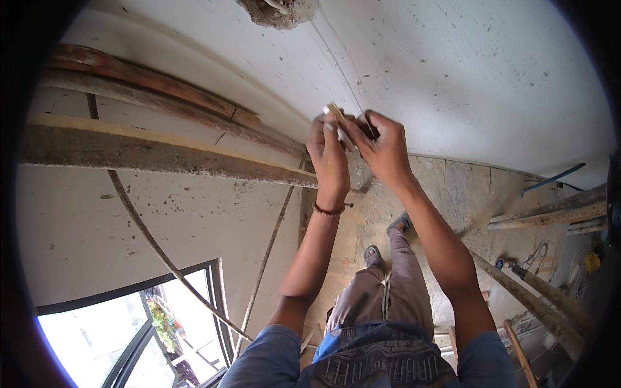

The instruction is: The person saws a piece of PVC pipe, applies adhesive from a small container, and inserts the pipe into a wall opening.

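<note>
My left hand is closed, pinching a short pale strip that looks like wood, its end poking out above the thumb. Close beside it, my right hand is closed too, its fingers curled near the strip's lower part. A thin string runs down the white wall and meets the right fingers. Something dark sits within that grip, mostly hidden. Above, the wall has a rough broken hole with pale tubing or cable inside.
At left, a long timber beam and rusty poles reach toward my hands. A window lies at lower left. On the right are stacked boards, a blue bar and poles. My feet stand on a dusty floor.
</note>
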Demonstrator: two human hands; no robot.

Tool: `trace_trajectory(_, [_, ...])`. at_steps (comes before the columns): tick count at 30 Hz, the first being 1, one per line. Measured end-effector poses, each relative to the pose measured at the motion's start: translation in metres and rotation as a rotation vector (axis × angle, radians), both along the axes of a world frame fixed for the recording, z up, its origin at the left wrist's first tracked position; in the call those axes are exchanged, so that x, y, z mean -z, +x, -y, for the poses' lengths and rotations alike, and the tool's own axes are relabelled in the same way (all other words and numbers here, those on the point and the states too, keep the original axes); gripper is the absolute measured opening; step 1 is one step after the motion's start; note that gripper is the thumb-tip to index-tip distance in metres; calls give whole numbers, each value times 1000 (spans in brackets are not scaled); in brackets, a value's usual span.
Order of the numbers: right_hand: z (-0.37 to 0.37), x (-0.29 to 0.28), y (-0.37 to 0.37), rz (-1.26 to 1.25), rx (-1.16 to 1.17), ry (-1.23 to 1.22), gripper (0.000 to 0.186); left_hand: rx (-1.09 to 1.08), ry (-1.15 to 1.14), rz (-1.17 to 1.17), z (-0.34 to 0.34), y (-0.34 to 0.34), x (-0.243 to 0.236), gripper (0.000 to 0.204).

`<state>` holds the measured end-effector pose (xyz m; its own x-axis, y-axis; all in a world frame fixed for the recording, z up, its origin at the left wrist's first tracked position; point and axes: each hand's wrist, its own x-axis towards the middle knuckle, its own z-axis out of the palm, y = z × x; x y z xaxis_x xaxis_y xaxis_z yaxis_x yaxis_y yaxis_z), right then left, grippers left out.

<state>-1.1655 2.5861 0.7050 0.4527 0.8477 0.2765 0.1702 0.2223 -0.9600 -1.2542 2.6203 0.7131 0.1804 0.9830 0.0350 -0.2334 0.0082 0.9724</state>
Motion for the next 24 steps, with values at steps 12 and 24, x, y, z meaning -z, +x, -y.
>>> trace_trajectory(12, [-35, 44, -7, 73, 122, -4, 27, -409, 458, -161, -127, 21, -31, 32])
trace_trajectory(24, [80, 138, -75, -113, -46, -369, 45, -786, 885, -530, -166, 37, -36, 28])
